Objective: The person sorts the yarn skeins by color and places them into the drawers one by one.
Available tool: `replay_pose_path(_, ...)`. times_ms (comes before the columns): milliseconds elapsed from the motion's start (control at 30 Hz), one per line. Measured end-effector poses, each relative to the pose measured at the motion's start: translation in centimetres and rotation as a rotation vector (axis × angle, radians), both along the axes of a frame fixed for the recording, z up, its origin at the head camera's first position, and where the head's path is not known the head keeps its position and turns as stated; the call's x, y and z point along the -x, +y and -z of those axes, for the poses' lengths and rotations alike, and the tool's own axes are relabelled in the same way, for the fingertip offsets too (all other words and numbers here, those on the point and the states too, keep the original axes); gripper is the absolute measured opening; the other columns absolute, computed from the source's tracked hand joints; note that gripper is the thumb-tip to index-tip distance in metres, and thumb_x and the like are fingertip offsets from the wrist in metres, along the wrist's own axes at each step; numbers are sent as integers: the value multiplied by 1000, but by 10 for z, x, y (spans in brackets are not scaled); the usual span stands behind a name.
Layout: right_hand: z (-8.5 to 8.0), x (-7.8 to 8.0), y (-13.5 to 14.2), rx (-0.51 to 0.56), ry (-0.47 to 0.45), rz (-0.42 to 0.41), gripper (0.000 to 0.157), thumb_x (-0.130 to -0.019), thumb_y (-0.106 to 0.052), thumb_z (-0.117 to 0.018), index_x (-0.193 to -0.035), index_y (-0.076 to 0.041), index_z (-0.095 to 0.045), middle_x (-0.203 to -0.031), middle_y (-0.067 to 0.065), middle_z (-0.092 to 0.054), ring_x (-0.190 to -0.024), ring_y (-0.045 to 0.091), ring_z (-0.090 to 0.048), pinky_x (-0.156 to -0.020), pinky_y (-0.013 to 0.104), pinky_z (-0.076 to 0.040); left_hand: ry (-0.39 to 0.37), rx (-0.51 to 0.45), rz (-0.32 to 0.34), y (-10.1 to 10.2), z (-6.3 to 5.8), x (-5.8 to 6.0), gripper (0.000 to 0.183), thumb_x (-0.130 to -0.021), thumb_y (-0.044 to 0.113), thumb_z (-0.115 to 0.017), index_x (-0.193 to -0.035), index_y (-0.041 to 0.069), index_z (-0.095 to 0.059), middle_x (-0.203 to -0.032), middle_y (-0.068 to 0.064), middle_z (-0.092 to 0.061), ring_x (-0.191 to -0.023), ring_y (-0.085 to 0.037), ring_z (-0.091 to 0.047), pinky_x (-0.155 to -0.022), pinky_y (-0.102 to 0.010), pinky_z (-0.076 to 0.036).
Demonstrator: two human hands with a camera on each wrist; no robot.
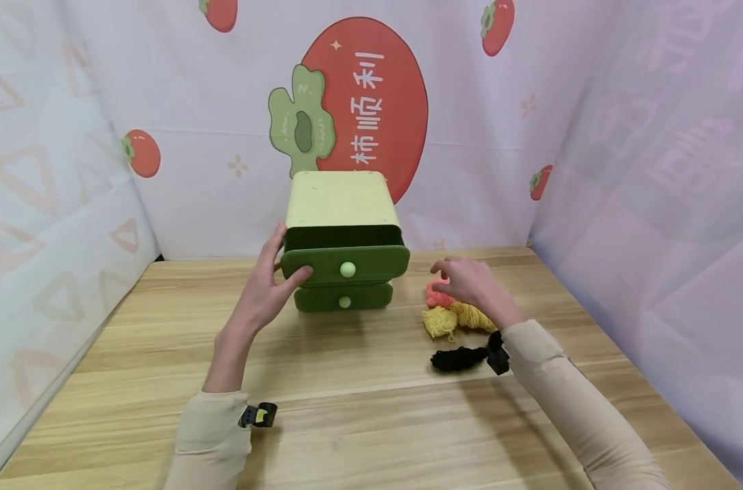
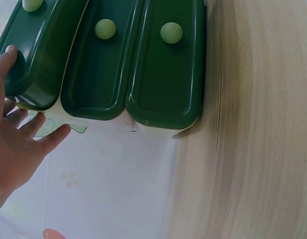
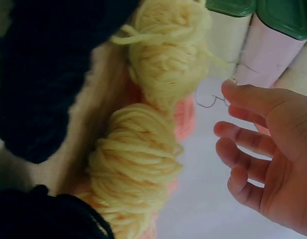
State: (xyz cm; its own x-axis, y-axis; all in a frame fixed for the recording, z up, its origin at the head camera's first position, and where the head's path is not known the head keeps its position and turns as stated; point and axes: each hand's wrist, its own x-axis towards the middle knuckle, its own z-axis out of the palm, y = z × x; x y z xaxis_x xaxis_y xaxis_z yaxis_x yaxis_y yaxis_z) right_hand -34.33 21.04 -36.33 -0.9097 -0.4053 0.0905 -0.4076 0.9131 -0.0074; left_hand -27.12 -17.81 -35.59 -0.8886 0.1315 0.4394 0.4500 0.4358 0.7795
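Observation:
A small cabinet (image 1: 343, 197) with a cream body and green drawers stands at the back of the table. Its top drawer (image 1: 380, 263) is pulled partway out, while the lower ones sit closed. My left hand (image 1: 264, 289) rests at the left end of that drawer, thumb on its front and the other fingers spread along the side. Over the pink yarn (image 1: 435, 297) hovers my right hand (image 1: 469, 282), its fingers loosely bent with nothing between them. Two yellow yarn bundles (image 1: 439, 322) lie just in front of the pink one. Nearer me is black yarn (image 1: 457, 359).
The wooden table (image 1: 347, 435) carries the cabinet and yarn. A white cloth (image 1: 212, 88) printed with red fruit hangs close behind the cabinet, and cloth walls (image 1: 665, 204) rise on both sides. Two closed drawers (image 2: 167, 79) show in the left wrist view.

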Motion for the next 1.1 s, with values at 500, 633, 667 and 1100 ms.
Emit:
replay_pose_path(500, 13, 0, 8, -41, -132, 24, 52, -86, -44, -75, -128, -15, -67, -114, 8, -66, -100, 28, -65, -77, 51, -54, -11, 2, 2, 0, 3, 2, 88, -95, 39, -67, -161, 28, -10, -167, 11, -7, -153, -20, -18, -117, -54, -34)
replay_pose_path(633, 17, 1, 9, -47, -148, 27, 51, -87, -41, -73, -130, -15, -66, -123, 12, -65, -109, 32, -64, -83, 54, -54, -11, 1, 5, 1, 3, 1, 88, -95, 38, -67, -161, 29, -10, -167, 12, -6, -153, -19, -17, -117, -53, -34)
replay_pose_path(667, 19, 1, 9, -57, -147, 27, 50, -88, -40, -72, -130, -15, -66, -123, 12, -65, -108, 33, -64, -83, 54, -55, -10, 0, 5, 1, 2, 1, 88, -95, 39, -67, -161, 30, -10, -167, 12, -6, -153, -19, -17, -117, -53, -34)
replay_pose_path(1100, 20, 8, 9, -122, -85, -8, 5, -89, -18, -70, -85, -16, -68, -83, -2, -67, -70, 15, -59, -55, 33, -47, -23, -9, 9, 1, 1, 0, 87, -95, 36, -68, -160, 32, -10, -166, 13, -6, -153, -19, -17, -117, -53, -34)
